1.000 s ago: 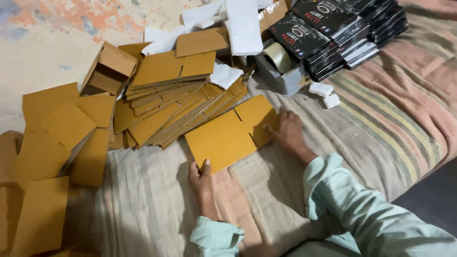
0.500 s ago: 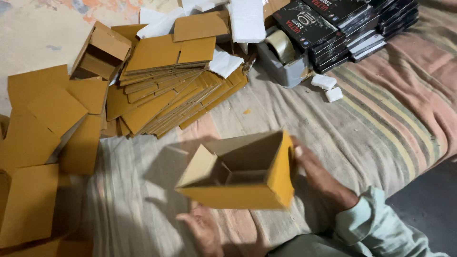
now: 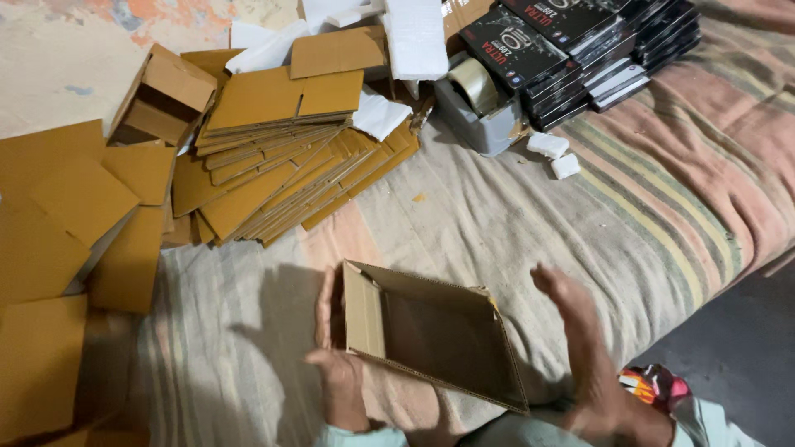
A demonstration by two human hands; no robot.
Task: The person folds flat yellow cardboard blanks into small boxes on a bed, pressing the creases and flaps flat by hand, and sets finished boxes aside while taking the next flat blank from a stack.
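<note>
One cardboard box stands opened out in our hands at the lower middle of the frame, held just above the striped bedcover; its walls are raised into a brown rectangular tube and we look down into its dark inside, with one end flap standing at the left. We judge the folding as partly done: the sleeve has its shape, but the flaps do not look tucked or closed, and no tape is on it that we can see. One finished-looking box sits at the upper left of the frame, while a large fanned heap of flat blanks spreads across the upper middle and more flat sheets lie along the left edge, so most of the pile seems left to fold. Our left hand is at the box's left end, its fingers curled loosely up along the outside of the end flap and touching it, thumb low near the bottom corner; it bears the box. Our right hand is blurred, fingers spread and nearly straight, standing just beside the right end of the box; we cannot tell whether it touches the cardboard. A grey tape dispenser and a stack of black packages rest at the upper right.
</note>
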